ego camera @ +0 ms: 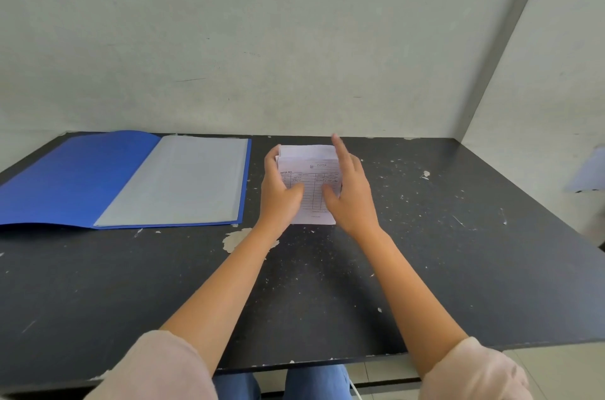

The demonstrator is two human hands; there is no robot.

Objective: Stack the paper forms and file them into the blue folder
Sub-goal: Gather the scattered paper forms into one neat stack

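Note:
A stack of white paper forms (312,190) with printed tables lies near the back middle of the black table. My left hand (278,195) grips its left side, fingers over the far left corner and thumb on top. My right hand (348,190) rests against the stack's right side with the thumb on the top sheet and the index finger pointing up and away. The blue folder (78,177) lies open to the left, with clear plastic sleeves (183,180) on its right half. The stack is apart from the folder.
The black table (425,252) is scratched and chipped, with a pale worn patch (234,239) just in front of the folder. A grey wall stands right behind the table's back edge. The table's front edge runs above my knees.

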